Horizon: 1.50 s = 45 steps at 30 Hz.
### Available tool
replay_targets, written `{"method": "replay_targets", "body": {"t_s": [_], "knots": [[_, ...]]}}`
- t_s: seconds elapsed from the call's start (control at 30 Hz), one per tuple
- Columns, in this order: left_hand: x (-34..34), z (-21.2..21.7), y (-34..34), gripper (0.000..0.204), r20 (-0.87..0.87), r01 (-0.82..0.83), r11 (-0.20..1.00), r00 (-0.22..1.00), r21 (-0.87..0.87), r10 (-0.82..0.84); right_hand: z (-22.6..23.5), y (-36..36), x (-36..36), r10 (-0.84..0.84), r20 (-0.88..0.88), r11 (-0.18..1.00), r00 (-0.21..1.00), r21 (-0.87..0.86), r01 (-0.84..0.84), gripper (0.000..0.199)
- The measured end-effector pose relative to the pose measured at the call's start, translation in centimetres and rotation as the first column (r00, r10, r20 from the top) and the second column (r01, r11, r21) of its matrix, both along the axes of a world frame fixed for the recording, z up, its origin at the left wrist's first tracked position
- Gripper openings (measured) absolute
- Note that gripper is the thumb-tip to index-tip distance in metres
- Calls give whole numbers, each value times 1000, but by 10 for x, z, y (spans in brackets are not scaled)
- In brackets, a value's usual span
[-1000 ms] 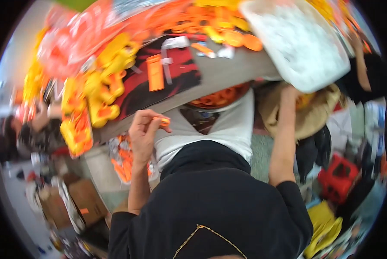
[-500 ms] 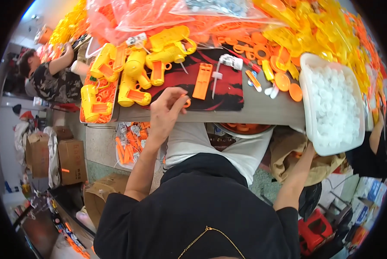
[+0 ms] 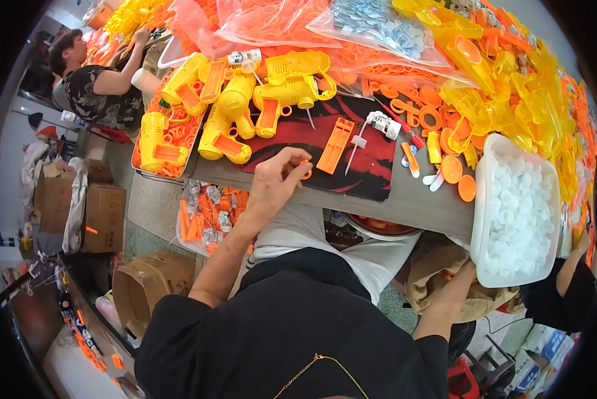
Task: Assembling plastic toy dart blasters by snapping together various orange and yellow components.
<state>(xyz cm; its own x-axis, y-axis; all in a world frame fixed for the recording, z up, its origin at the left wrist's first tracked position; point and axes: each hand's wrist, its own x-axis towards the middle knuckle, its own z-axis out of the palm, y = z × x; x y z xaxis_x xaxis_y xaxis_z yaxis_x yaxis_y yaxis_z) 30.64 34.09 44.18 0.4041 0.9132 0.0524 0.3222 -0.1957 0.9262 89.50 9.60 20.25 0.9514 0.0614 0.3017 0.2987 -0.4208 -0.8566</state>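
My left hand [image 3: 276, 181] is closed at the table's near edge, thumb and fingers pinching a small orange ring [image 3: 308, 171]. Just right of it, an orange rectangular plastic part [image 3: 335, 145] lies on the black and red mat [image 3: 372, 176]. Beside that part lies a small white motor unit [image 3: 383, 124] with a thin white stem. My right hand [image 3: 467, 271] reaches down into a brown sack [image 3: 423, 266] below the table on the right; its fingers are hidden by the sack and the white bin. Several yellow toy gun-like housings [image 3: 235, 100] with orange handles sit left of the mat.
A white bin [image 3: 479, 223] of clear plastic caps stands at the table's right edge. Orange discs [image 3: 451, 169] and a red screwdriver [image 3: 413, 136] lie nearby. Heaps of yellow parts [image 3: 511, 100] and bagged orange parts [image 3: 265, 23] fill the back. Another person [image 3: 105, 86] works at far left.
The view has turned, so the table appears tilted and shifted. My left hand still pinches the orange ring near the mat's edge, and my right hand stays down in the sack.
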Motion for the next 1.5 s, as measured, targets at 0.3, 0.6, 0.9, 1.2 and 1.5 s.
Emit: {"method": "replay_targets", "body": {"t_s": [0.3, 0.6, 0.9, 1.2, 1.5], "knots": [[-5, -2, 1, 14, -6, -64, 997, 998, -51, 64, 8, 1, -128, -35, 213, 966, 976, -243, 88, 35], [19, 0, 22, 16, 31, -19, 999, 999, 30, 18, 40, -37, -273, -138, 375, 879, 917, -380, 288, 32], [91, 6, 115, 21, -113, 229, 799, 973, 556, -200, 139, 49, -390, 537, 295, 841, 790, -121, -527, 28], [47, 12, 88, 22, 114, 109, 967, 984, 232, -138, 221, 240, -365, 792, 418, 608, 445, -476, -635, 25], [18, -3, 69, 21, 35, 166, 973, 984, 162, -173, 211, 262, -341, 918, 232, 384, 320, -715, -584, 20]]}}
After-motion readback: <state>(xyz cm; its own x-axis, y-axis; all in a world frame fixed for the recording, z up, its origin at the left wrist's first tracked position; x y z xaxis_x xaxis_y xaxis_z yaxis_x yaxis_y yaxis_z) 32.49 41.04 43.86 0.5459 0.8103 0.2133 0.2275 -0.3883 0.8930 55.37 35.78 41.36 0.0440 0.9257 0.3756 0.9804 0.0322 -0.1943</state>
